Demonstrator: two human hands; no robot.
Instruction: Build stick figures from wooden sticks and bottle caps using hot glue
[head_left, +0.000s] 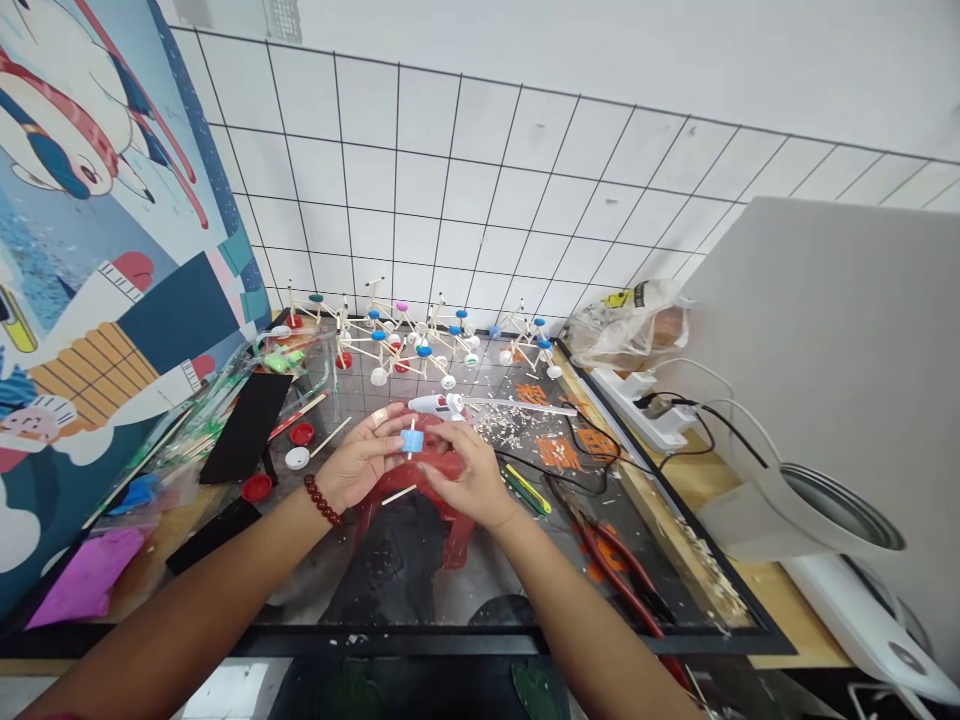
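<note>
My left hand [364, 452] pinches a small light blue piece [412, 441], soft-looking like modelling clay, with a short pale stick poking out above and below. My right hand [471, 470] is just to its right, thumb and forefinger apart, and I see nothing between them. Behind my fingers lies a white glue gun [439, 404] with a clear glue stick in its back end. A loose wooden stick [398, 495] rests below the hands. Red caps [301, 433] and a white cap [297, 458] lie left of my left hand.
Several small stick models [420, 345] with coloured caps stand along the back. To the right are red-handled pliers [611, 555], a green-yellow cutter [527, 490], wood scraps and the glue gun's black cable. A power strip [652, 410] sits beyond the right edge; a purple packet [90, 575] lies left.
</note>
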